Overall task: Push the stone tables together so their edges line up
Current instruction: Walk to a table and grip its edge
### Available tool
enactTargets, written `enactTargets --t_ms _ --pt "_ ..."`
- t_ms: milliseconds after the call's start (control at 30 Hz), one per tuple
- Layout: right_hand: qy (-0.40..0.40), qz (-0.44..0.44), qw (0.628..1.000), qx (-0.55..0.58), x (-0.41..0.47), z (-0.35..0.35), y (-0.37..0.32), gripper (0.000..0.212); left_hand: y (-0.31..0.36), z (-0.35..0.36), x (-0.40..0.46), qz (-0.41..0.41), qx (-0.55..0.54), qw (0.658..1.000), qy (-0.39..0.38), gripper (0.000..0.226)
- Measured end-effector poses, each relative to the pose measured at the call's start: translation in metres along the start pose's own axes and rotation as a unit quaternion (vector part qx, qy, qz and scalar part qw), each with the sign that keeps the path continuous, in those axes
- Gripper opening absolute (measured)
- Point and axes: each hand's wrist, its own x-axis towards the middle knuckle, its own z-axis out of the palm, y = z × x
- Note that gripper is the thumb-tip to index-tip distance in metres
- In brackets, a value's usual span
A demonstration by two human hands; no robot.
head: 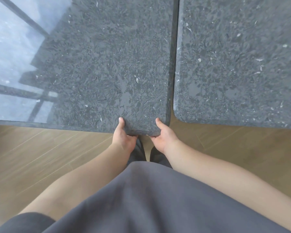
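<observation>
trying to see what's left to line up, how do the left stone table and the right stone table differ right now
The left stone table is gripped at its near edge by the left hand and right hand, thumbs on top; the right stone table is untouched. The left table's near edge sits closer to the person than the right one's, so the edges are not flush. The left top carries a bright window reflection; the right does not. Both are dark speckled stone with rounded corners.

Both bare arms reach forward and down — the left hand [123,138] and the right hand [164,137] close together, thumbs up on top, fingers curled under.
</observation>
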Motion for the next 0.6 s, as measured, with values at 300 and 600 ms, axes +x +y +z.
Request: enactTargets --t_ms 300,600 --pt "-0.002 0.023 1.0 -0.018 0.002 -0.004 -0.007 0.02 0.0 0.014 -0.019 -0.015 -0.018 0.998 0.052 0.07" --pt "-0.022 0.043 0.997 -0.053 0.005 -0.007 -0.014 0.033 -0.005 0.018 -0.014 0.031 0.018 0.998 0.058 0.054"
